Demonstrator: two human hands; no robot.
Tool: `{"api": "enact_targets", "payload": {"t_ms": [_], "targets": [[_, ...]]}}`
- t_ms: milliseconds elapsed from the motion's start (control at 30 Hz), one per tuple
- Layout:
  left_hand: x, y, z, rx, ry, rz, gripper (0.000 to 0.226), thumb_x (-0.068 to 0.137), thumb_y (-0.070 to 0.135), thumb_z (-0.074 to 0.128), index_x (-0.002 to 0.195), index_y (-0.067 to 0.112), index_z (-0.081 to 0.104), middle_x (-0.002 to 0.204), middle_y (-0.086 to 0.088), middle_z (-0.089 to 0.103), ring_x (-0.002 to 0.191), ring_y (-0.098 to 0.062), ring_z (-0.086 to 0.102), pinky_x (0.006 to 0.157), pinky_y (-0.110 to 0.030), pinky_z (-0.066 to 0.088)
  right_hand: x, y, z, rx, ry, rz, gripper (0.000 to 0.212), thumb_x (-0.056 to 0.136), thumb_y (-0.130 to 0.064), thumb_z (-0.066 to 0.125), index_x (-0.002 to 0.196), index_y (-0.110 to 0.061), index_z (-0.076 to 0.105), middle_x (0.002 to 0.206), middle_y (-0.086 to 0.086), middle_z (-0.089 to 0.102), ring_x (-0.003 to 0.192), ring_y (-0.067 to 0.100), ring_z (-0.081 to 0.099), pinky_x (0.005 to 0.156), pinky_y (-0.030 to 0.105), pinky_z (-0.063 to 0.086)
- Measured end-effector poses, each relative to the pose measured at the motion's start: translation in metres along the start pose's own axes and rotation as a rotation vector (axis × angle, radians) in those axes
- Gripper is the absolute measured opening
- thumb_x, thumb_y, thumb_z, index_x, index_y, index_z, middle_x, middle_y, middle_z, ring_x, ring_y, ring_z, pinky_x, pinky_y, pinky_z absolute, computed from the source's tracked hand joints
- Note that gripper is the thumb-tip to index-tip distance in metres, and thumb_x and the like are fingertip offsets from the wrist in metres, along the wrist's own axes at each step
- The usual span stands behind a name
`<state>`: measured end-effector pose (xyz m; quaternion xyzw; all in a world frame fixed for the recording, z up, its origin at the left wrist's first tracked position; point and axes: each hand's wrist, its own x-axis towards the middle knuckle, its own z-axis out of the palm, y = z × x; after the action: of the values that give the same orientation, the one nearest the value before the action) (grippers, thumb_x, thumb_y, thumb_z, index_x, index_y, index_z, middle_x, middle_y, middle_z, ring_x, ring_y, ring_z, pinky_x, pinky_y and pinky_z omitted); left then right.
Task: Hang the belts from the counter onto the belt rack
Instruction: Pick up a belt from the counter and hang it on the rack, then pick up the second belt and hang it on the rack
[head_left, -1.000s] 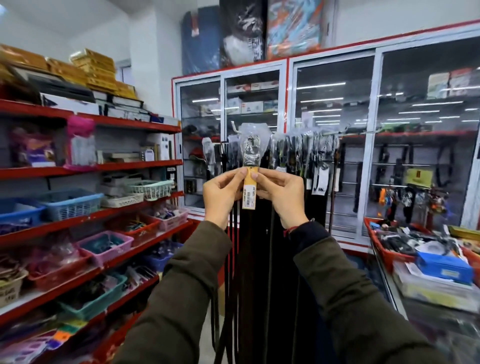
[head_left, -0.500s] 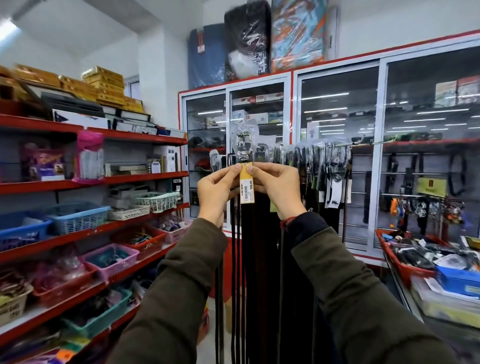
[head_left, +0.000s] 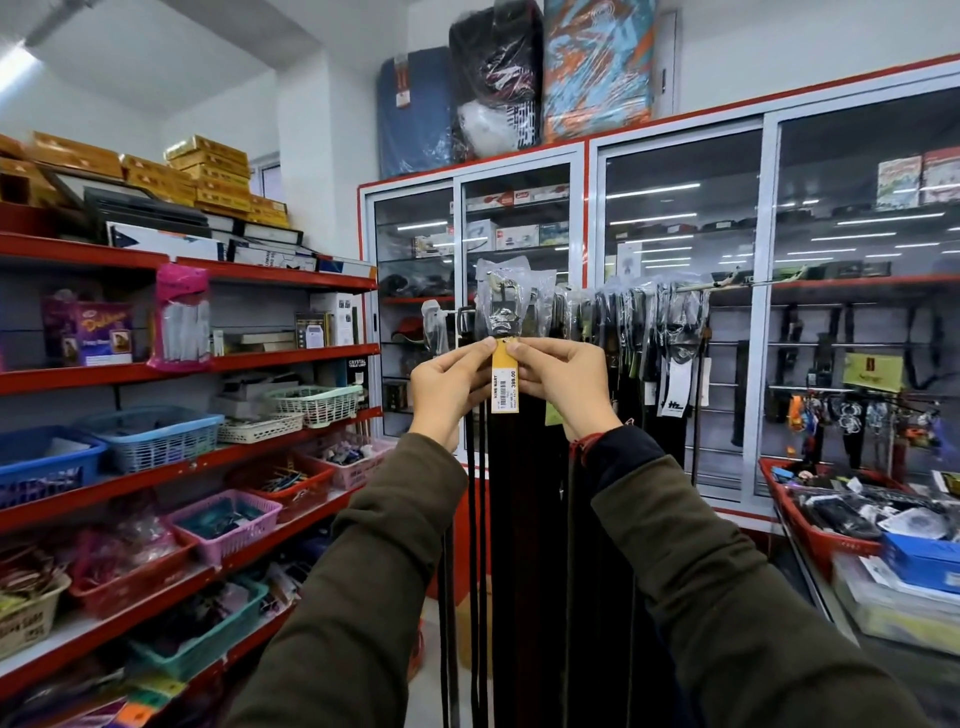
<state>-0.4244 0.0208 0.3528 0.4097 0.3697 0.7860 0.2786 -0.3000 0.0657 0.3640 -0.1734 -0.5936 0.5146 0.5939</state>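
— Belt (head_left: 511, 519) at frame centre, hanging limp and long. Where's the hold?
— Left hand (head_left: 447, 387) and right hand (head_left: 563, 384) pinch it under the bagged buckle (head_left: 501, 306). Plastic looks slippery; grip the strap.

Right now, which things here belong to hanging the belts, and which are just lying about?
Job:
left hand
right hand
dark belt
yellow price tag
belt rack

Lying about:
pink basket
blue basket
yellow boxes
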Motion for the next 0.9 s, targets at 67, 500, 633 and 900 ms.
{"api": "enact_targets", "payload": {"t_ms": [67,500,633,900], "targets": [[0.004,-0.007,0.003,0.032,0.010,0.003,0.019,0.091,0.020,0.076,0.105,0.007,0.079,0.091,-0.009,0.081,0.077,-0.017,0.078,0.060,-0.022,0.061,0.004,0.005,-0.003,-0.059,0.024,-0.004,0.020,0.089,-0.006,0.074,0.107,0.003,0.075,0.099,0.022,0.077,0.084,0.026,0.076,0.068,0.026,0.065],[-0.044,-0.087,0.019,1.023,0.178,0.711,0.058,0.102,0.023,0.049,0.157,0.017,0.032,0.164,-0.006,0.028,0.155,-0.025,0.023,0.125,-0.047,0.026,-0.040,0.060,-0.068,-0.770,0.143,-0.415,0.032,0.104,-0.019,0.049,0.133,-0.016,0.061,0.131,0.002,0.064,0.121,0.018,0.061,0.102,0.038,0.052],[-0.080,-0.120,0.030,1.121,0.040,0.731,0.057,0.103,0.027,0.047,0.157,0.016,0.032,0.169,-0.004,0.021,0.160,-0.026,0.006,0.130,-0.048,0.005,-0.073,0.076,-0.105,-1.043,0.205,-0.485,0.046,0.104,-0.026,0.047,0.149,-0.016,0.045,0.156,0.003,0.042,0.151,0.021,0.033,0.122,0.044,0.032],[-0.165,-0.193,0.068,1.105,-0.193,0.624,0.056,0.103,0.029,0.048,0.156,0.021,0.034,0.169,-0.003,0.021,0.160,-0.026,0.005,0.130,-0.048,0.002,-0.155,0.089,-0.191,-1.389,0.305,-0.325,0.053,0.103,-0.030,0.046,0.154,-0.019,0.037,0.169,0.006,0.022,0.159,0.029,0.009,0.127,0.057,0.005]]}}
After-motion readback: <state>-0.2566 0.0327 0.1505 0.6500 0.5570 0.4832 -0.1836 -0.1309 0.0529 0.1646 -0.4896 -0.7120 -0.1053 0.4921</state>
